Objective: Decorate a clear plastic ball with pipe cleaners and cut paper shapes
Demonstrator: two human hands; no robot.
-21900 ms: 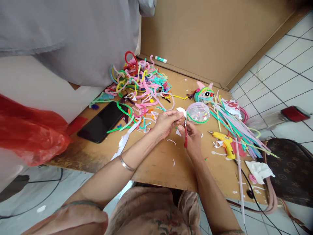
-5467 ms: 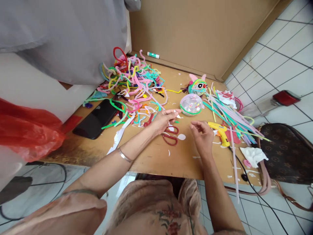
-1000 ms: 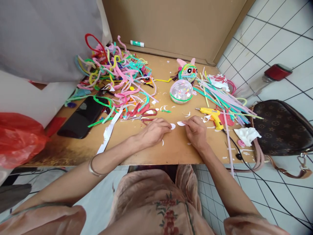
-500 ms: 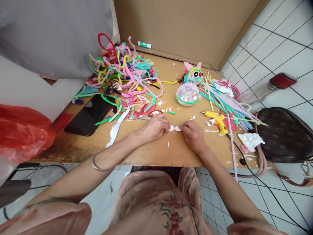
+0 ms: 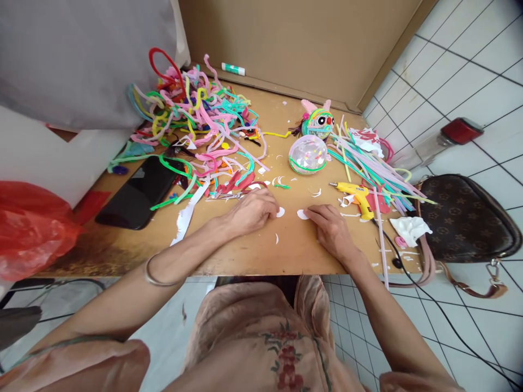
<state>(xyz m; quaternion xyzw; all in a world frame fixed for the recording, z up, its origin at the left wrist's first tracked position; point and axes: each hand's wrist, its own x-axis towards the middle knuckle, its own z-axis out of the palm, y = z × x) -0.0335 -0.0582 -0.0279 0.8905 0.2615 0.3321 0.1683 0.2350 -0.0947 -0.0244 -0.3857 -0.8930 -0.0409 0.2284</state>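
- Items: two small white discs, apparently paper, flat at the near middle of the table; the left disc [image 5: 280,212] lies level with the right disc [image 5: 302,214], a bare gap between.
- Grip: left hand [image 5: 257,211] curled, fingertips at its disc's left edge; right hand [image 5: 332,226] loosely bent, fingertips on its disc's right edge. Whether either pinches or only presses cannot be told.
- Handling, as judged: very light, thin, easily creased, liable to slide or be blown. Best taken by the rim between thumb and fingertip, after sliding an edge up.
- Surface: wooden tabletop [image 5: 245,257], darkened and worn at the near left. A curled white offcut [image 5: 277,238] lies just nearer than the discs; similar scraps lie farther off.
- Also on it: tangled pipe cleaners [image 5: 204,111] far left, a clear bowl [image 5: 308,155] far centre, a yellow glue gun [image 5: 357,197] to the right.
- Room: brown board [image 5: 302,49] at the far side; white tiled wall [image 5: 482,65] at right.
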